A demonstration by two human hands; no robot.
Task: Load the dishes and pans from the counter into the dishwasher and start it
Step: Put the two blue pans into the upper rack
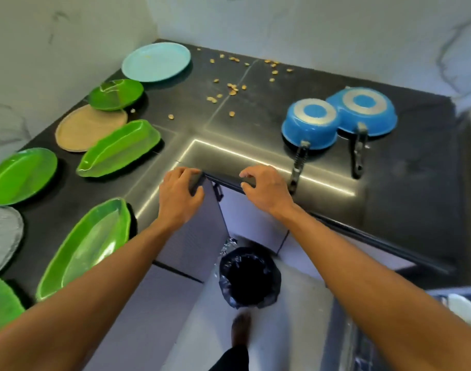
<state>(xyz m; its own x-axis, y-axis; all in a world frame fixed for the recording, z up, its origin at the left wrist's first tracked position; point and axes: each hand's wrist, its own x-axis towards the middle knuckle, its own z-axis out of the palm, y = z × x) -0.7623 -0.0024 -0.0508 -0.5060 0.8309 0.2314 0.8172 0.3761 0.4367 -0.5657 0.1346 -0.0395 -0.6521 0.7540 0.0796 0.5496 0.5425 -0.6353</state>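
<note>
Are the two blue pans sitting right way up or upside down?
Upside down. The left pan and right pan show ringed bases facing up, rims on the counter.

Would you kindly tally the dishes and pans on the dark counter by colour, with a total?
Green dishes: 5
Light blue plate: 1
Tan plate: 1
Clear glass plate: 1
Blue pans: 2
Total: 10

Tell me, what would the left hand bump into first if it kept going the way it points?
Probably the scattered yellowish crumbs; the left hand, gripping the counter edge, points across bare counter toward them, though depth is unclear.
</note>
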